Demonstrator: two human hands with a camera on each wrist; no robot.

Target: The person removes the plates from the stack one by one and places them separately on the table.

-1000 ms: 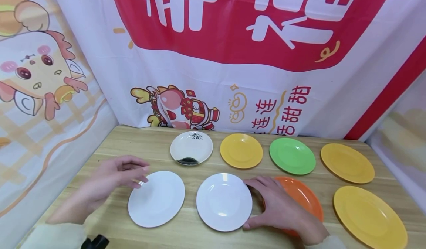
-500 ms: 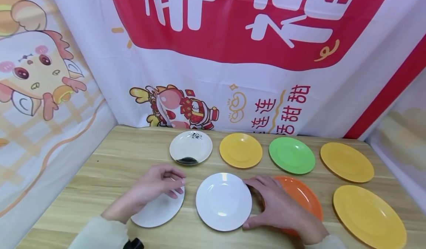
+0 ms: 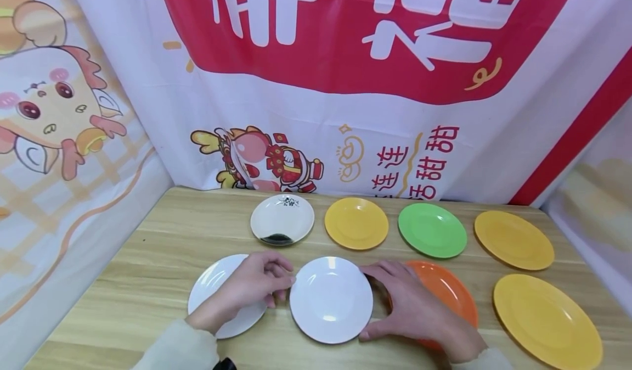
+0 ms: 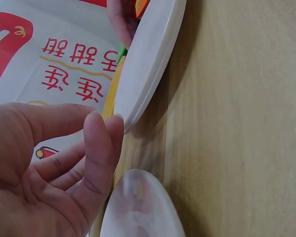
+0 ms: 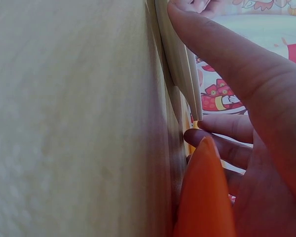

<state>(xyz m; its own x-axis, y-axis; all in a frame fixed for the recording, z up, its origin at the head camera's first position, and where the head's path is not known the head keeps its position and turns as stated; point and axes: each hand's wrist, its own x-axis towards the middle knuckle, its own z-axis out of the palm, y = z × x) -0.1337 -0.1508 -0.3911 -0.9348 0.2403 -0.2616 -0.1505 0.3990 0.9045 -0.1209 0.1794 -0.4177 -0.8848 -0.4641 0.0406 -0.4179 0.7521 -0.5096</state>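
Note:
A round white plate lies on the wooden table in front of me. My right hand holds its right rim, thumb near the front and fingers near the back. At the left rim, my left hand has its fingertips right by the edge, nothing between them. The left wrist view shows the thumb and fingers loosely bent just before the plate's rim. Under my left hand lies another white plate, partly hidden by it. An orange plate sits behind my right hand and is partly covered.
Along the back stand a white plate with a black pattern, a yellow plate, a green plate and another yellow plate. A further yellow plate lies at front right. A printed cloth hangs behind the table.
My left hand has moved right, from the left white plate's edge across it to the middle white plate's left rim. My right hand and the plates have stayed in place.

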